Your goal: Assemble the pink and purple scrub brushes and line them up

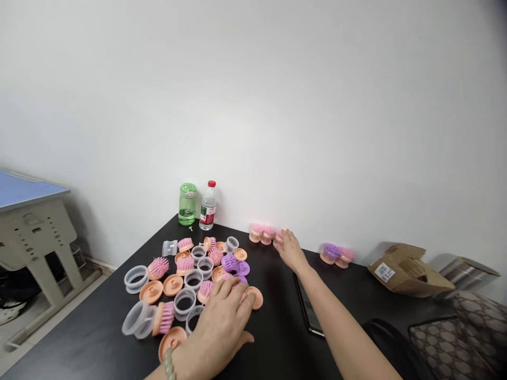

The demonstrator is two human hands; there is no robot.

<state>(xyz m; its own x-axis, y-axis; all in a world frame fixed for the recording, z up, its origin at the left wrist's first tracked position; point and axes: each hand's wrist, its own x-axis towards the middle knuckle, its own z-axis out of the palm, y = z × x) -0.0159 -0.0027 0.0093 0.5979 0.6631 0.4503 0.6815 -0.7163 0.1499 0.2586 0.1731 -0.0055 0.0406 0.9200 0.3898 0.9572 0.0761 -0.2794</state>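
Left hand (219,322) spread over the loose heap, fingers reaching a peach plastic base (255,297), clamp or mere touch impossible to tell. Right hand (291,250) at a pink-bristled scalp brush (279,236) near the far edge, grip likewise unclear. Two more assembled brushes (336,254) farther right. Most parts unassembled: clear plastic rings (137,278), bristle heads (158,268). Open black surface (273,316) right of the heap.

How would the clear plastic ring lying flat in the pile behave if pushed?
The ring is probably light: its wall looks thin. Lying flat, it would likely slide, not roll, on the black table. The thin plastic may flex a little when squeezed.
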